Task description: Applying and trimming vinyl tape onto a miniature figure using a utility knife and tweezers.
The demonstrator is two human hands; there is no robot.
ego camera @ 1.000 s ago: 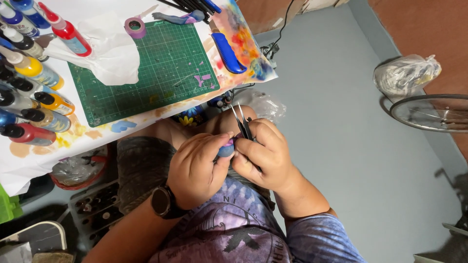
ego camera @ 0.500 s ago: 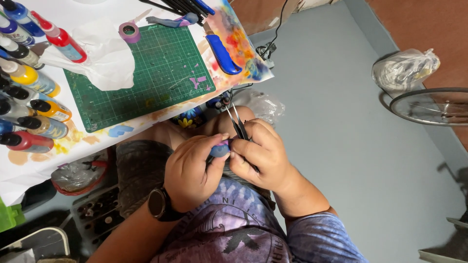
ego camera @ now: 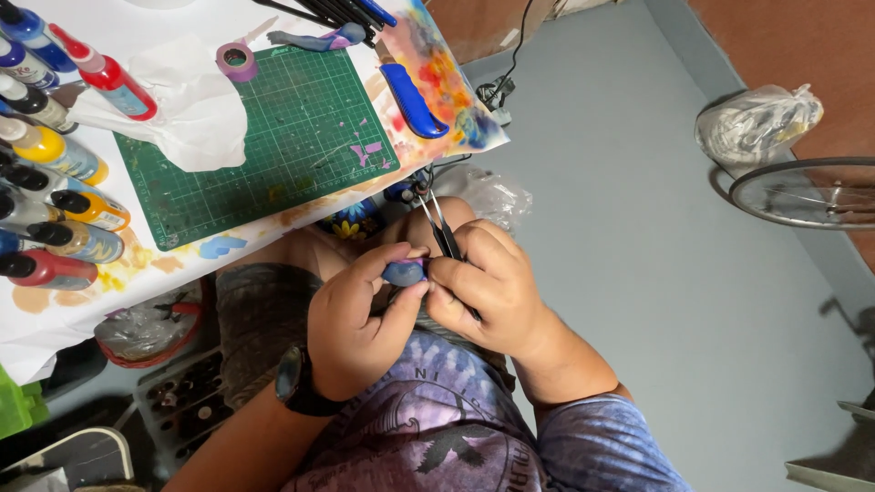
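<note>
My left hand (ego camera: 360,319) pinches a small blue rounded piece (ego camera: 404,271) between thumb and fingers, held over my lap. My right hand (ego camera: 488,287) grips thin black tweezers (ego camera: 436,219) whose long ends point up toward the table edge; its fingertips touch the blue piece. A dark watch (ego camera: 293,383) sits on my left wrist. Both hands hang just below the front edge of the white table sheet (ego camera: 273,228).
A green cutting mat (ego camera: 264,137) lies on the table with purple tape roll (ego camera: 236,61), crumpled tissue (ego camera: 182,109) and a blue-handled knife (ego camera: 410,98). Several paint bottles (ego camera: 55,173) line the left. A bagged bundle (ego camera: 756,123) and a wheel (ego camera: 802,191) are on the grey floor.
The hands stay together on the blue piece, with only small finger shifts. The view drifted slightly, moving the table a little left.
</note>
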